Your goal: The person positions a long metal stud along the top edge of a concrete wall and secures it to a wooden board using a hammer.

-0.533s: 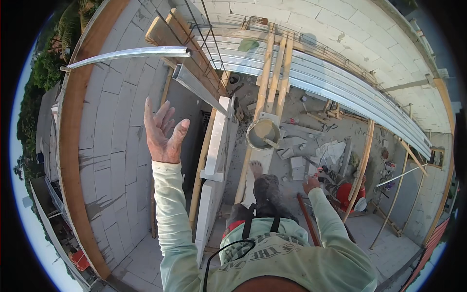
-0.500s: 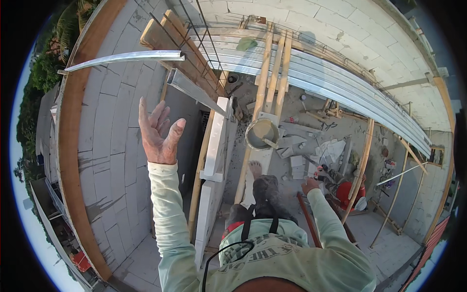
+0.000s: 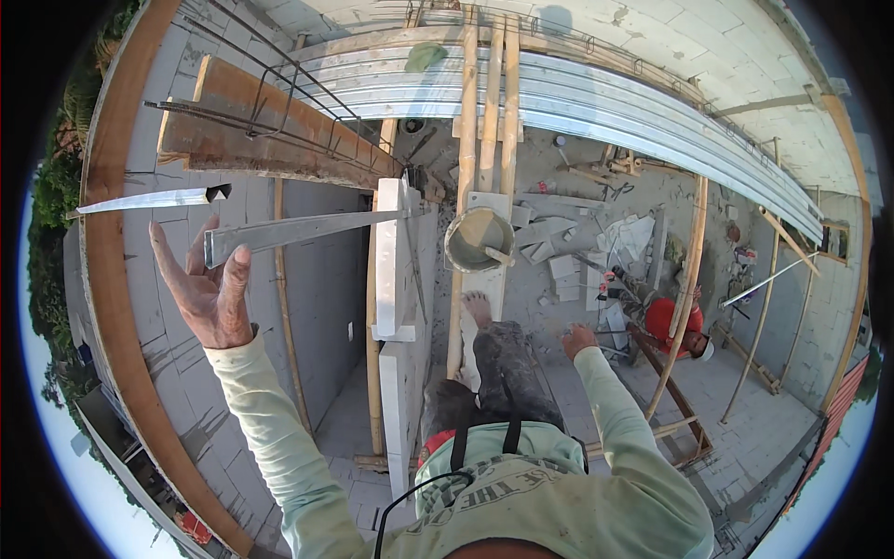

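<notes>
My left hand (image 3: 207,303) is raised at the left, fingers apart and thumb out. It is at the free end of a grey metal bar (image 3: 298,231). The bar's end lies in the gap between thumb and fingers, without a closed grip. Its other end reaches the top of a white block wall (image 3: 396,279). My right hand (image 3: 578,341) is low at the right with its fingers curled; anything inside them is too small to make out. A bucket of grey mortar (image 3: 479,238) with a tool in it stands beyond my bare foot, on the planks.
Another metal profile (image 3: 154,200) sticks out above my left hand. Rebar (image 3: 270,116) and a wooden formwork board (image 3: 279,149) stand beyond it. Bamboo poles (image 3: 489,102) cross long metal sheets (image 3: 596,88). Lower right, a person in red (image 3: 672,321) works among broken blocks.
The view has turned, and most things shift left in it. My left hand has come to the metal bar's free end, with its fingers still spread. My right hand stays curled.
</notes>
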Demonstrator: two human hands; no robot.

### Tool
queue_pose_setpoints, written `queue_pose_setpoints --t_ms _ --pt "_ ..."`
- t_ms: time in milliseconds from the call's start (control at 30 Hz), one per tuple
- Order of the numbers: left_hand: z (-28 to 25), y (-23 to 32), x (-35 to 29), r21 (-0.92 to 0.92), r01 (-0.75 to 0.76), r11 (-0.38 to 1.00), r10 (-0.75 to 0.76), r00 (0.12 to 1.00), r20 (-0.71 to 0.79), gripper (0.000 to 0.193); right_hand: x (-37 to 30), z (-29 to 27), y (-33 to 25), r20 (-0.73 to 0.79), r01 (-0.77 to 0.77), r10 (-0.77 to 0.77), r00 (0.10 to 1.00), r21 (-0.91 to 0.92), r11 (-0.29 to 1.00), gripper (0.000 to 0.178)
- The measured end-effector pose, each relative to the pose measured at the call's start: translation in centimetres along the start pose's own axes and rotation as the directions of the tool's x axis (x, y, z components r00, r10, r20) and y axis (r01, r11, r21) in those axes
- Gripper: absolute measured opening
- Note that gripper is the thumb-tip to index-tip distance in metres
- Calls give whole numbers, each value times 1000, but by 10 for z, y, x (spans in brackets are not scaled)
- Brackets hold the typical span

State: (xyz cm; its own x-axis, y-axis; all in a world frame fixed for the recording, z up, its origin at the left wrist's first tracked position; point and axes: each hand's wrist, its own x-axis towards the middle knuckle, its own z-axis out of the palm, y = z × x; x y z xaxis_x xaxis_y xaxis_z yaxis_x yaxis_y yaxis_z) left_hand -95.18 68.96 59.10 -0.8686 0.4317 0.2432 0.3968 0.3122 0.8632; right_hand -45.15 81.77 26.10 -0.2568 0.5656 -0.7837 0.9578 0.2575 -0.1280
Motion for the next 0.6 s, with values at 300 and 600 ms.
queue_pose_setpoints --t_ms 300,600 --pt "-1 1 8 70 -70 995 60 990 128 102 -8 13 12 -1 5 -5 1000 -1 1000 44" --pt "7 -4 22 82 -100 992 76 964 255 87 -32 32 20 -20 -9 10 1000 25 1000 43"
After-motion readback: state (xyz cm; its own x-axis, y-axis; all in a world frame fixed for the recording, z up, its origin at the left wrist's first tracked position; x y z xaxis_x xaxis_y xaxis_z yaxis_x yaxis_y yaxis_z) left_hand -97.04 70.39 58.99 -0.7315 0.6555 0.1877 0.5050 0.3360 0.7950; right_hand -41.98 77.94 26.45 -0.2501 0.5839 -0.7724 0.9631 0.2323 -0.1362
